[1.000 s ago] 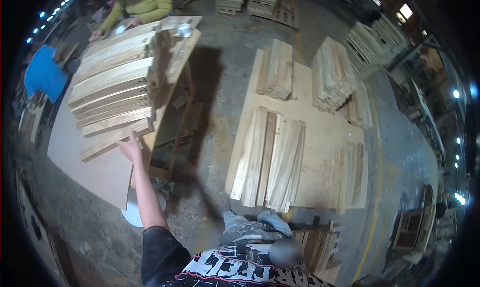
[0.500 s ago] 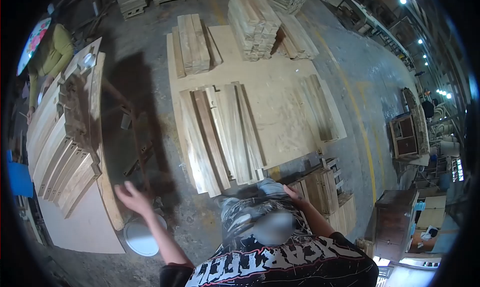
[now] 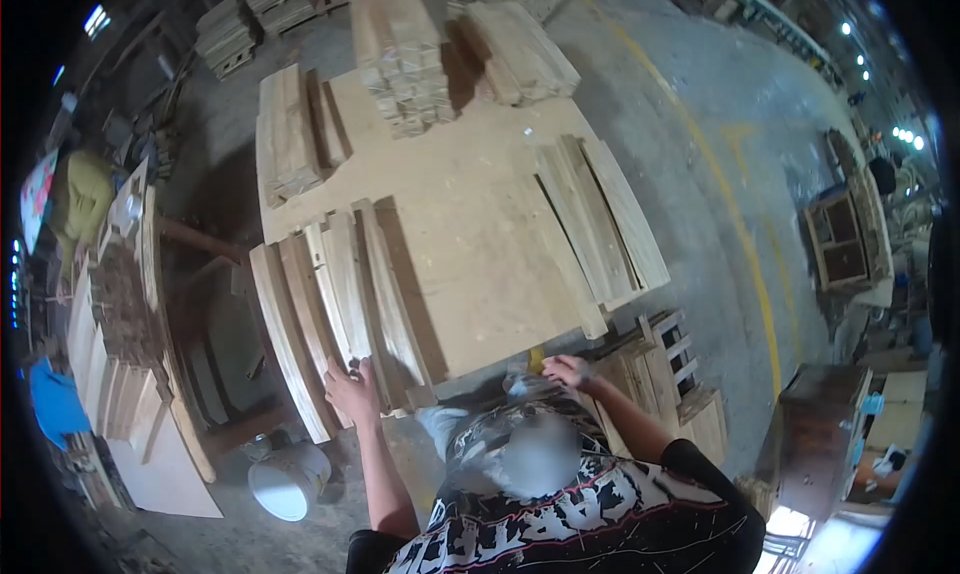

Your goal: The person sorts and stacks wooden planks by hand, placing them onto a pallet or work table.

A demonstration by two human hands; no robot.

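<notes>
My left hand (image 3: 352, 392) is at the near ends of a row of long wooden boards (image 3: 345, 284) on the left side of the worktable. Its fingers are apart and reach over the board ends; whether they press on the wood is hard to tell. One board in this row shows a cut slot. My right hand (image 3: 568, 371) hovers near the table's front edge, fingers loosely bent and apart, holding nothing that I can see. Nearest to it on the table is a second group of boards (image 3: 585, 219) at the right.
Stacked timber (image 3: 400, 59) stands at the table's (image 3: 470, 284) far side, with more boards (image 3: 520, 49) beside it. A white bucket (image 3: 285, 479) sits on the floor at left. Left, a person (image 3: 85, 199) stands by a bench with curved wooden parts (image 3: 125, 404). Pallets (image 3: 665, 359) lie at right.
My view has turned and moved closer to the table. My left hand has gone from beside the left bench to the near board ends. My right hand has moved slightly forward from my body.
</notes>
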